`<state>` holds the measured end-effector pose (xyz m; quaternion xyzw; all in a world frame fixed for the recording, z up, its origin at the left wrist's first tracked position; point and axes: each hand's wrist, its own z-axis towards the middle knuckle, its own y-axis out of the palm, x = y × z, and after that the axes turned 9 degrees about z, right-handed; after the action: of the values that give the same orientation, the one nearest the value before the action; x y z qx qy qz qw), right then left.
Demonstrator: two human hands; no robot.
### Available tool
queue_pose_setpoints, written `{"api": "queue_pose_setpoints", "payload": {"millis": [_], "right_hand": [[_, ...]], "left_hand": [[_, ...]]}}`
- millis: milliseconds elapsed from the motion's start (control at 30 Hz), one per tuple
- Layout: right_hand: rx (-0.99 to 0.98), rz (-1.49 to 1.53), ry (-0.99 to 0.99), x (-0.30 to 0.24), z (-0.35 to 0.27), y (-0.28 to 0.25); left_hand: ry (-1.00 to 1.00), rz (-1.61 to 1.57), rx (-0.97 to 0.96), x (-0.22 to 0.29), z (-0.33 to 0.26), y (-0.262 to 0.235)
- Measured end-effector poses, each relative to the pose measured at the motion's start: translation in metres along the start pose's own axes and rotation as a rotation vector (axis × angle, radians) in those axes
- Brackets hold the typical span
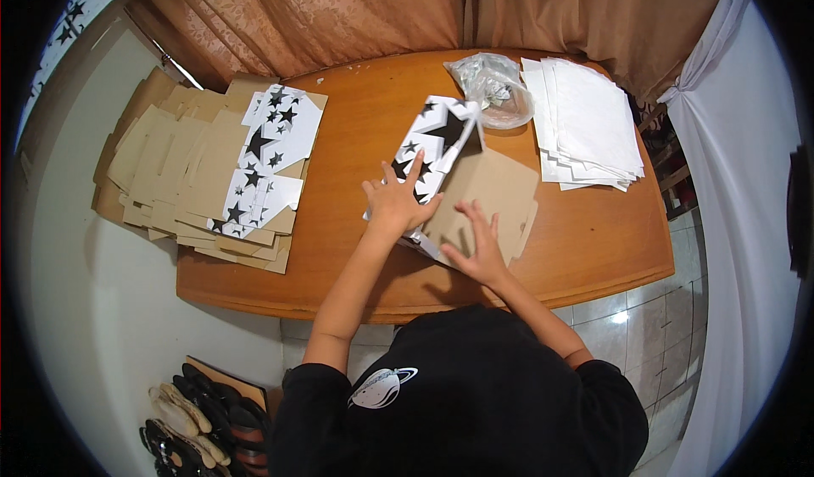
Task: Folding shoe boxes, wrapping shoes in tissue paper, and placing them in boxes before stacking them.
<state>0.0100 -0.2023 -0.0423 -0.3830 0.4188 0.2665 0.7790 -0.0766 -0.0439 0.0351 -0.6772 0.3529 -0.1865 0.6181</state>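
A partly folded cardboard box [498, 178] is on the wooden table in front of me, tilted to the right. Its outside is white with black stars, and its inner face and flap are plain brown. My left hand [400, 201] rests on the star-printed side with its fingers spread, the thumb reaching toward the panel's upper edge. Over the brown inner face is my right hand [480, 248], fingers apart and slightly bent; whether it touches the cardboard I cannot tell. Neither hand is closed around anything.
Flat brown cardboard pieces [174, 155] are stacked at the left, a star-printed sheet [270, 150] on top. A clear plastic bag [500, 95] and a pile of white sheets [585, 121] lie at the far right of the table [348, 121]. Shoes [203, 418] stand at lower left.
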Motion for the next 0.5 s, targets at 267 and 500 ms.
{"api": "queue_pose_setpoints", "payload": {"millis": [267,500], "right_hand": [[-0.166,-0.168,-0.256,-0.002,-0.008,0.036],[-0.414,-0.356,-0.433,-0.004,0.025,0.001]], "left_hand": [[-0.201,-0.196,-0.185,-0.024,-0.016,-0.003],[0.025,-0.218,0.512,-0.034,-0.028,0.025]]}}
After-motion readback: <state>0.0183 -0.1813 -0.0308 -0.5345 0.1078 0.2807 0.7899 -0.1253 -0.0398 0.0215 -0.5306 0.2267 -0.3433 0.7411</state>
